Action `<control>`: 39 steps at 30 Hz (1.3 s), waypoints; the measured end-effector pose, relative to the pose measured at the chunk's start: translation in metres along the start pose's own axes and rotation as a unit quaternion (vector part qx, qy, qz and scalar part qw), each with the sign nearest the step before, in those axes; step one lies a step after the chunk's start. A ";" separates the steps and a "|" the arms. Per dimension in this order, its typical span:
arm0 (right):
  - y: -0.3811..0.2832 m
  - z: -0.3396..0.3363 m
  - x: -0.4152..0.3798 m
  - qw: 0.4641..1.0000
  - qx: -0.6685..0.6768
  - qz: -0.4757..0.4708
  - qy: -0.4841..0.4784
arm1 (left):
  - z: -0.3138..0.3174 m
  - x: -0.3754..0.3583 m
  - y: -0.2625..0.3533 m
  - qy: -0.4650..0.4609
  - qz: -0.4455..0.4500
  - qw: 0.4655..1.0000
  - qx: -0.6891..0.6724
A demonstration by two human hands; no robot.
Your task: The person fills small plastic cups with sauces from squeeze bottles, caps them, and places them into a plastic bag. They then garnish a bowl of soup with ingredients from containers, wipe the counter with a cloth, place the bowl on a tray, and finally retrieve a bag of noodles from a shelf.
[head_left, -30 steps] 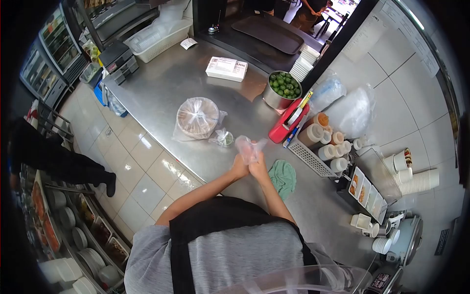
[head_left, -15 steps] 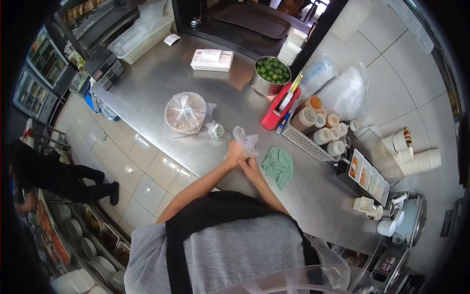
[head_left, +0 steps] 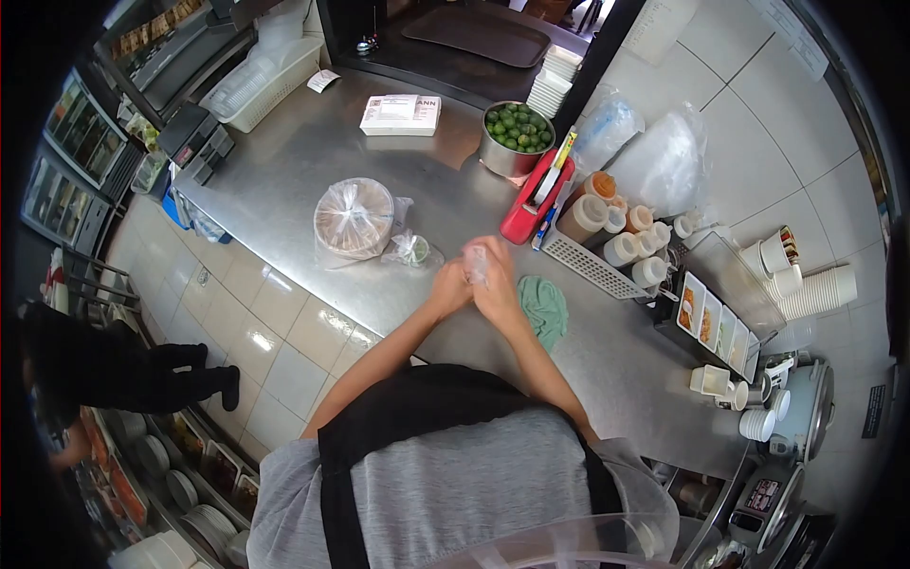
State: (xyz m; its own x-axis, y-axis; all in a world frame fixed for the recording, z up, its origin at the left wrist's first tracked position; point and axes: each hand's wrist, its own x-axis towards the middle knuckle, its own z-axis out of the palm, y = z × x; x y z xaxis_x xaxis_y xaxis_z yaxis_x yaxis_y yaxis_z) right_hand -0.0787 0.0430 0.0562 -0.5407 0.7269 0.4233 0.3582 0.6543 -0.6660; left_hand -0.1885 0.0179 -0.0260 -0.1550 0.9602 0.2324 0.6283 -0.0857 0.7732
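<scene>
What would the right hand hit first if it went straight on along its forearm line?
The right hand would likely meet the white printed box first, across bare steel counter; hand height is unclear, so it might pass over.

Bowl [head_left: 353, 218] is left of the left hand [head_left: 453, 286], cloth [head_left: 545, 311] right of the right hand [head_left: 494, 289], limes [head_left: 518, 127] in a pot [head_left: 504, 158] further back.

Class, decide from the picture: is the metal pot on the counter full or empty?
Full: round green fruits are heaped to the metal pot's rim.
</scene>
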 end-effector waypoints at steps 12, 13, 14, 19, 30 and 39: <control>0.005 -0.035 -0.009 0.995 -0.031 0.029 -0.094 | -0.038 -0.006 0.037 0.039 0.160 0.969 0.184; 0.009 -0.037 -0.013 0.993 -0.035 0.030 -0.110 | -0.044 -0.008 0.039 0.007 0.147 0.969 0.197; 0.012 -0.040 -0.017 0.991 -0.039 0.032 -0.127 | -0.049 -0.009 0.038 -0.015 0.158 0.968 0.195; 0.019 -0.056 -0.036 0.976 -0.083 -0.007 -0.201 | -0.068 -0.016 0.035 -0.090 0.138 0.979 0.121; 0.003 -0.037 -0.046 0.783 0.548 0.206 -0.209 | -0.108 0.008 0.092 -0.163 -0.060 0.884 -0.434; -0.047 -0.101 0.025 0.966 -0.037 -0.143 -0.212 | -0.090 -0.016 0.082 -0.058 0.225 0.931 -0.281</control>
State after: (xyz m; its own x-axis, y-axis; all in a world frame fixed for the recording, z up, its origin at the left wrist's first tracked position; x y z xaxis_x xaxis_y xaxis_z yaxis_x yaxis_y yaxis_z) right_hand -0.0319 0.0517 0.1604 -0.8834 0.3730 0.2836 0.1926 0.8408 -0.5059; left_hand -0.2031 -0.0285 0.0872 0.1323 0.8129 0.5672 0.1061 -0.5806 0.8073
